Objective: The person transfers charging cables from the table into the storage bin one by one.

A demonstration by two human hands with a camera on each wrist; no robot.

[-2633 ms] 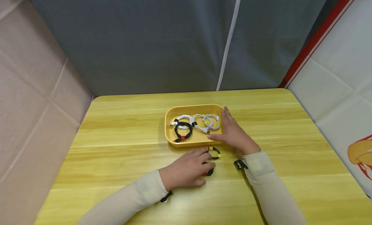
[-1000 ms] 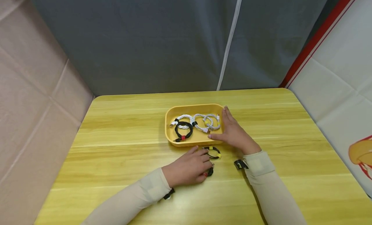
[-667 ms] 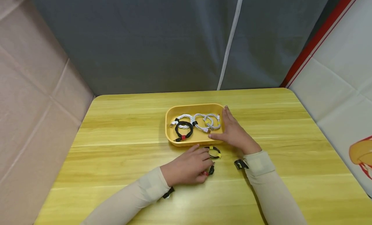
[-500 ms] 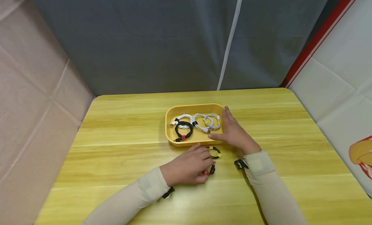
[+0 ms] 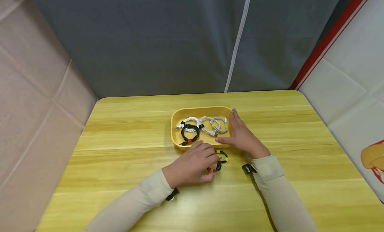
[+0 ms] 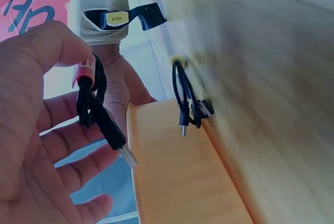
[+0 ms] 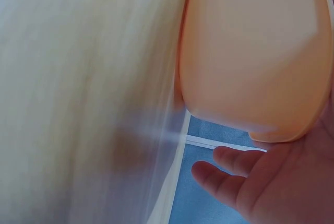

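Left hand (image 5: 192, 165) lifted one cable (image 5: 213, 167) — four in tray (image 5: 177, 138)

Bright even light, wrist views blurred

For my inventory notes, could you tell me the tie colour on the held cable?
Red tie; clearest in the left wrist view.

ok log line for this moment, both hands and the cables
left hand: pinches red-tied black cable | right hand: rests against yellow tray | yellow-tied black cable: on table
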